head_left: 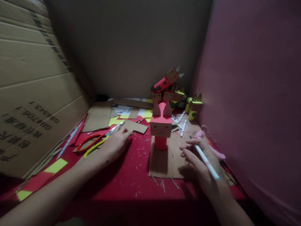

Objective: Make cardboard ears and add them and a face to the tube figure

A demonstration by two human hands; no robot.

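Observation:
A cardboard animal figure (161,127), with a red cup-like body, a box head, pointed ears and a drawn face, stands upright on a cardboard sheet (157,168). My right hand (203,160) is to its right, closed around a white marker (207,161) that lies between thumb and fingers, its dark tip pointing away from me. My left hand (117,141) rests on the red cloth left of the figure, fingers loosely extended and holding nothing I can see. Beside it lie scissors (94,142) with red and yellow handles and a cut cardboard piece (136,126).
Similar figures (162,84) are stacked at the back, with a yellow one (192,108) near the pink wall. Several markers (183,128) and a pink tool (219,154) lie at right. Coloured paper (56,165) lies at left beside a large carton (35,78). Cardboard shreds litter the cloth.

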